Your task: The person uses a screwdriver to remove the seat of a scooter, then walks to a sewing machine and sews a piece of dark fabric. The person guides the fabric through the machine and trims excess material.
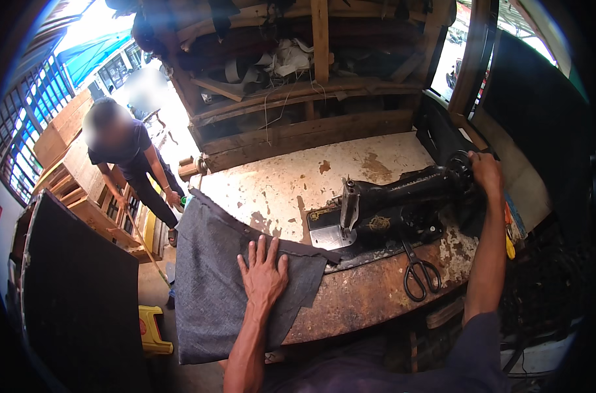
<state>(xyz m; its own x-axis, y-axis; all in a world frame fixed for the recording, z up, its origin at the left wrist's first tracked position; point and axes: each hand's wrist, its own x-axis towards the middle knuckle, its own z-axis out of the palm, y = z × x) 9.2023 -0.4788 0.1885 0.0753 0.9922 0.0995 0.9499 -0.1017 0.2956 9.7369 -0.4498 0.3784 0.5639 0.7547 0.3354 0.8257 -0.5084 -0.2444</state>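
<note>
My left hand (265, 276) lies flat, fingers spread, on a dark grey cloth (209, 288). The cloth spreads over the left part of the worktable (350, 304) and hangs off its front left edge. A darker strip along its upper edge runs to the needle area of a black sewing machine (403, 190). My right hand (486, 173) is closed on the machine's handwheel (460, 164) at the right end. Black-handled scissors (421, 275) rest open-bladed against the machine bed, handles toward me. Whether the presser foot touches the cloth I cannot tell.
Behind the table stands a wooden shelf (311, 124) with rolls and scraps. Orange- and yellow-handled tools (509, 229) hang at the right. On the left are a black panel (78, 295), a yellow stool (152, 331) and a person (124, 141) holding a long stick.
</note>
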